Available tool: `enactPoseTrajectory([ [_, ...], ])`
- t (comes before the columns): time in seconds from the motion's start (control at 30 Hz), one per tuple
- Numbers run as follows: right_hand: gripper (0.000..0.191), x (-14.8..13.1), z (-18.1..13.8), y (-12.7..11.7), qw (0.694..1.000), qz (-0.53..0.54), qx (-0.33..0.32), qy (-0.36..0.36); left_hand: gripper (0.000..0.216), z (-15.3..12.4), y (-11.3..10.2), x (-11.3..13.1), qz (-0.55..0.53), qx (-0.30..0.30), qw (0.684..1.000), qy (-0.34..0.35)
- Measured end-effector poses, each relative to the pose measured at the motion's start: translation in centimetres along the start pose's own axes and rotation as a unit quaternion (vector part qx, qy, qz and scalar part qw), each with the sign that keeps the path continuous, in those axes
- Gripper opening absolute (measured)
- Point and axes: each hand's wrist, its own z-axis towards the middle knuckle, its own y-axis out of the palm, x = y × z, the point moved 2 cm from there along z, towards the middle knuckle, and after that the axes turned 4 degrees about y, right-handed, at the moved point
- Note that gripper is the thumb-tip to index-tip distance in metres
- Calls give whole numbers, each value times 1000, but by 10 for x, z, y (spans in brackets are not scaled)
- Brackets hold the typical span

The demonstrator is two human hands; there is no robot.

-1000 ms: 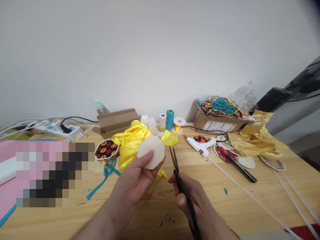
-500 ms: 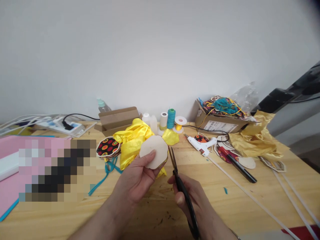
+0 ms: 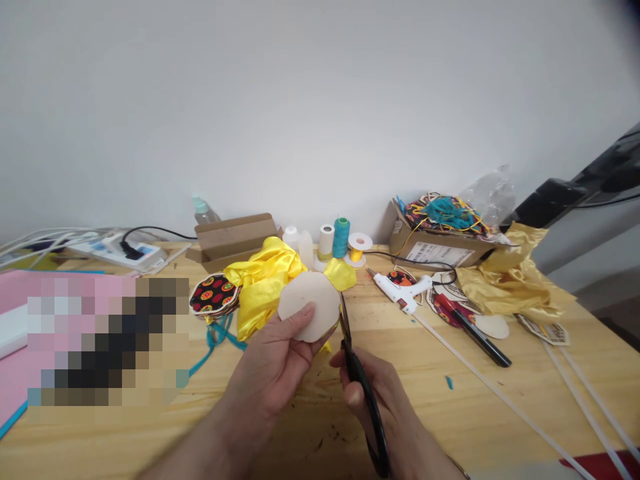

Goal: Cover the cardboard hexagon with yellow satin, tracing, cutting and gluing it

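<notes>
Pinched in my left hand (image 3: 283, 357) is a cream scalloped card disc (image 3: 307, 300), its pale face toward me and a thin yellow edge showing at its lower right. My right hand (image 3: 383, 393) grips black-handled scissors (image 3: 360, 380), blades pointing up along the disc's right edge; the blades look nearly closed. Behind the disc lies bunched yellow satin fabric (image 3: 267, 280), with a small yellow scrap (image 3: 341, 274) just past the disc's upper right. A stack of dark patterned scalloped pieces (image 3: 215, 293) rests to the left, a teal ribbon (image 3: 215, 340) beside it.
At the back stand a cardboard box (image 3: 237, 240), white bottles (image 3: 291, 237), a teal thread spool (image 3: 341, 238) and a box of ribbons (image 3: 440, 247). A white glue gun (image 3: 403, 290), a black marker (image 3: 480, 337) and gold fabric (image 3: 515, 280) lie right. White sticks (image 3: 490, 387) cross the table.
The scissors have moved slightly left, bringing their blades from a small gap away up to the disc's right edge. The blades look closer together. My left hand still holds the disc.
</notes>
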Motion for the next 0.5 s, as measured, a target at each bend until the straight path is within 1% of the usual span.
enactPoseTrajectory([
  [0.17, 65, 7, 2, -2, 1000, -15, -8, -16, 48, -1, 1, 1, 12, 1, 1000, 9],
  [0.27, 66, 7, 2, -1, 1000, -12, -8, -16, 48, 0, 0, 0, 18, 0, 1000, -2],
  [0.4, 71, 6, 3, 1, 1000, -16, 10, -20, 48, -1, -1, 0, 22, 8, 1000, -10],
  [0.5, 72, 6, 3, 2, 1000, -13, 3, -27, 50, -3, 0, 0, 18, 9, 1000, -14],
])
